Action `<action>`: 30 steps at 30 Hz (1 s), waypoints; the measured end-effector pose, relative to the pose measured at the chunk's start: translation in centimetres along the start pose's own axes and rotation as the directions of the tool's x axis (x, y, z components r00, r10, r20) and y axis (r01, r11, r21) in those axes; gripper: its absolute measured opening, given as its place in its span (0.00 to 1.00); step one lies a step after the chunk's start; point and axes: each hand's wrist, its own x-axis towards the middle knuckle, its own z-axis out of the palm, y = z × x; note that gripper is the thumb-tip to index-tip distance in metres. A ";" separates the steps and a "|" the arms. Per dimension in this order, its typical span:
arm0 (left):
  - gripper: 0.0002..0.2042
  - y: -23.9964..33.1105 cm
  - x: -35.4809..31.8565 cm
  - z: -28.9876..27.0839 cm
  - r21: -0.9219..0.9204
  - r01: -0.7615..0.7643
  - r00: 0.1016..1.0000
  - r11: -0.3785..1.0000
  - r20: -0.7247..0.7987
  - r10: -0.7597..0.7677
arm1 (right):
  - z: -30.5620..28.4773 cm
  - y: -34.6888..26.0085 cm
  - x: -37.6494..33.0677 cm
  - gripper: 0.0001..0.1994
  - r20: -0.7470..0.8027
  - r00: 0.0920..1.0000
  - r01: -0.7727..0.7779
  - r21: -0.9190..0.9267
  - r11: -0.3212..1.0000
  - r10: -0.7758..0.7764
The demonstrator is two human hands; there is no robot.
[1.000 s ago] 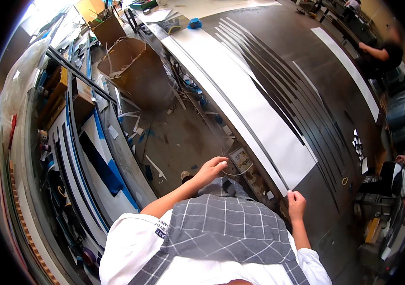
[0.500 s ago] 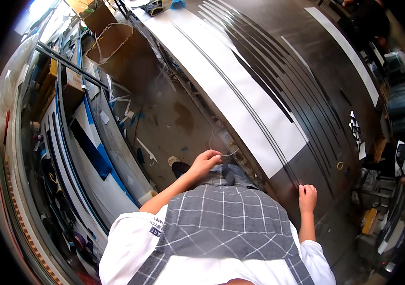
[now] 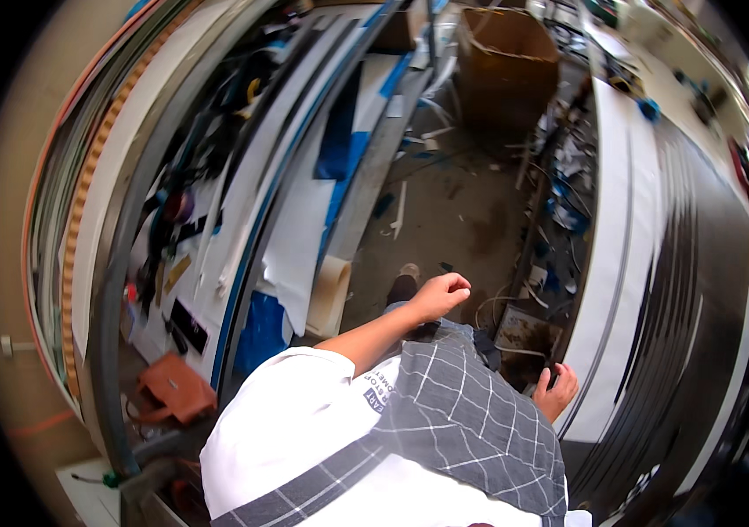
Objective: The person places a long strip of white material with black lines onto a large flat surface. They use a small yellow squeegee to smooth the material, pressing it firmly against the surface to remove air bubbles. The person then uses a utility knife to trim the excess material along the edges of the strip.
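Note:
My left hand (image 3: 442,297) is over the floor, in front of my body. Its fingers are curled in, and nothing shows between them. My right hand (image 3: 556,393) is beside the near end of the worktable, its thumb and fingers apart and nothing visible in it. Closest to that hand is a long white sheet (image 3: 610,220) lying along the table. A pair of thin dark strips (image 3: 623,255) runs lengthwise on the sheet. Several more dark strips (image 3: 675,255) lie side by side farther right.
On the left, a long rack (image 3: 119,290) holds sheets and offcuts. A brown bag (image 3: 174,386) sits at its near end. A large cardboard box (image 3: 510,75) stands at the far end of the aisle. Scraps litter the floor (image 3: 449,206), and a pale cord (image 3: 519,351) lies beneath the table edge.
My view has swung left, so the table now sits at the right and the rack shows more. My right hand has come away from the ends of the dark strips and opened.

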 end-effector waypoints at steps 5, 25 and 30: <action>0.12 0.4 -2.8 -9.4 0.162 -0.138 0.845 0.977 -0.496 0.202 | 2.5 -1.9 7.4 0.14 0.071 0.983 0.168 -0.009 0.986 -0.167; 0.15 -9.0 -26.8 -46.1 -0.355 0.687 -0.467 0.634 -0.884 0.011 | 8.8 4.1 14.6 0.26 -0.173 0.977 -0.188 -0.443 0.877 0.122; 0.12 -9.2 -29.2 -48.4 -0.314 0.857 -0.372 0.409 -0.926 0.068 | 9.0 3.1 15.1 0.27 -0.132 0.960 -0.280 -0.484 0.829 0.247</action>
